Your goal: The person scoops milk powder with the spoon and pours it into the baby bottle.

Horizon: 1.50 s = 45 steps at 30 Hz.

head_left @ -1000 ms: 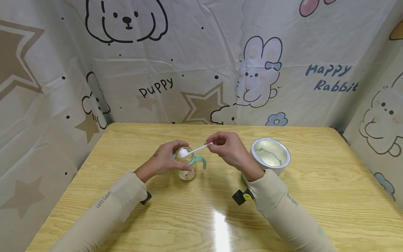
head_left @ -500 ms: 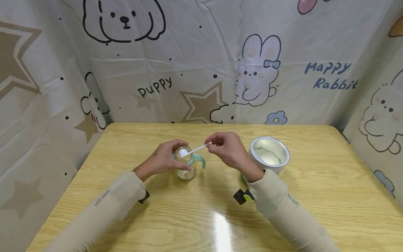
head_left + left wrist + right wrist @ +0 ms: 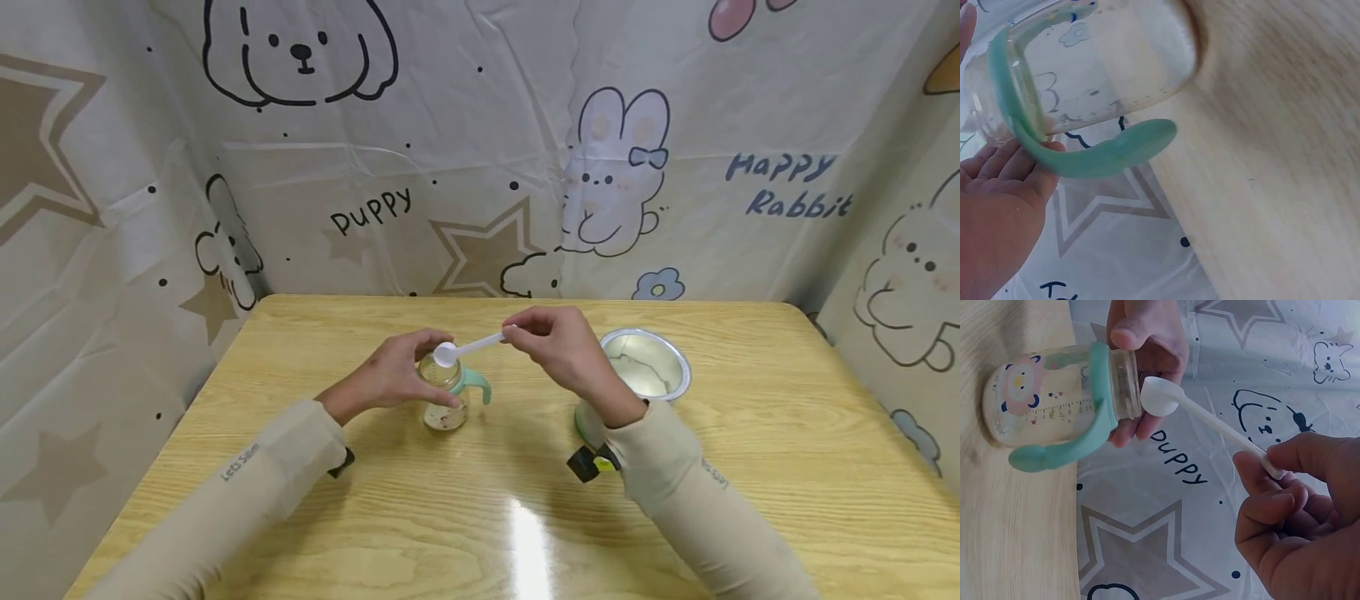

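A clear baby bottle (image 3: 1054, 419) with a green collar and curved handle (image 3: 1091, 162) stands uncapped on the table. My left hand (image 3: 393, 373) holds it around the neck, thumb in front and fingers behind. Some pale contents show low in the bottle (image 3: 444, 417) in the head view. Between thumb and forefinger, my right hand (image 3: 566, 348) pinches the end of a white measuring scoop (image 3: 446, 355). In the right wrist view the scoop's bowl (image 3: 1160, 397) is right at the bottle's mouth, its handle slanting back to my right hand (image 3: 1310, 512).
A silver-rimmed can (image 3: 684, 385) of pale powder (image 3: 641, 372) stands to the right, partly behind the right forearm. The wooden table (image 3: 420, 517) reaches back to a printed cloth (image 3: 480, 167), which also hangs at both sides.
My right hand has moved a little up and right. The scoop's bowl has risen from inside the bottle's mouth to its rim and turned. My left hand keeps its hold on the bottle.
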Tool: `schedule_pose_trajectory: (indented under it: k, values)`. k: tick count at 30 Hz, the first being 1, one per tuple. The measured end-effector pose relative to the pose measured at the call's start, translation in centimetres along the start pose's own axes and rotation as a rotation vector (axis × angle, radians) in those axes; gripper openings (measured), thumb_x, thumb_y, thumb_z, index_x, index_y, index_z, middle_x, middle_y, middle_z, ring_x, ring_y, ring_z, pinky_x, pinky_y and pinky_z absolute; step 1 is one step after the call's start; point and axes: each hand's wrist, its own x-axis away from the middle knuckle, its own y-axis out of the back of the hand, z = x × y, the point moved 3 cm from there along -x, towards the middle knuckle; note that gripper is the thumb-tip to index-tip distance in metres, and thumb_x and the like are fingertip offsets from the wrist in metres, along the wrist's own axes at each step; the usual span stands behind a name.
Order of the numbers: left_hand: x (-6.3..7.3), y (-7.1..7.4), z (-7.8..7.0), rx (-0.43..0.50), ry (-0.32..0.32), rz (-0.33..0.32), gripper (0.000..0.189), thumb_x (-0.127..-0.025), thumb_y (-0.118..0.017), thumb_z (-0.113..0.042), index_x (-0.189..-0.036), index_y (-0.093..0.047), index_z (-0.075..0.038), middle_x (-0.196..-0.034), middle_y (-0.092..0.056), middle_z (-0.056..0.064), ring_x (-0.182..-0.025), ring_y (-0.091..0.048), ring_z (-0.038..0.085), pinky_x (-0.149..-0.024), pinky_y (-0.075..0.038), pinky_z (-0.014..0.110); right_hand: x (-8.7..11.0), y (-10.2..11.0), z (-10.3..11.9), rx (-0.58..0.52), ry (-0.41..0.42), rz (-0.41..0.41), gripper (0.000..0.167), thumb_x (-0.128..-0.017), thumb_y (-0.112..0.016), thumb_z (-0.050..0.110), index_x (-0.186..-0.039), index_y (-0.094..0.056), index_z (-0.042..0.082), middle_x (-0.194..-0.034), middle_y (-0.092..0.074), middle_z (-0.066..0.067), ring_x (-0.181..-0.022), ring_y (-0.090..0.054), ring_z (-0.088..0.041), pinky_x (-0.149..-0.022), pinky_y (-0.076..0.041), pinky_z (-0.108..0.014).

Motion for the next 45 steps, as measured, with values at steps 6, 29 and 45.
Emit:
schedule_pose_trajectory:
  k: [6, 29, 45]
  values:
    - [-0.3, 0.4, -0.9, 0.032, -0.042, 0.002, 0.084, -0.070, -0.094, -0.023, -0.139, -0.052, 0.000, -0.136, -0.060, 0.013, -0.131, -0.052, 0.033, -0.111, -0.040, 0.048, 0.1, 1.2, -0.3, -0.029, -0.033, -0.004, 0.021, -0.098, -0.064, 0.018, -0.108, -0.074, 0.002, -0.096, -0.076, -0.005, -0.086, -0.064, -0.018, -0.067, -0.052, -0.026]
    - [-2.0, -0.2, -4.0, 0.076, -0.064, 0.012, 0.087, -0.070, -0.094, -0.023, -0.142, -0.050, -0.003, -0.141, -0.057, 0.010, -0.133, -0.051, 0.026, -0.110, -0.042, 0.043, 1.4, 5.6, -0.4, -0.031, -0.098, -0.081, 0.026, -0.099, -0.066, 0.024, -0.110, -0.073, 0.002, -0.093, -0.077, -0.002, -0.068, -0.051, -0.011, -0.060, -0.044, -0.022]
    - [-3.2, -1.3, -6.1, 0.083, -0.092, 0.028, 0.089, -0.068, -0.095, -0.023, -0.142, -0.049, -0.003, -0.144, -0.054, 0.010, -0.133, -0.050, 0.024, -0.111, -0.041, 0.038, 2.4, 8.4, -0.9, -0.011, -0.116, -0.118, 0.028, -0.099, -0.065, 0.026, -0.111, -0.071, 0.002, -0.092, -0.076, 0.000, -0.063, -0.049, -0.010, -0.052, -0.037, -0.020]
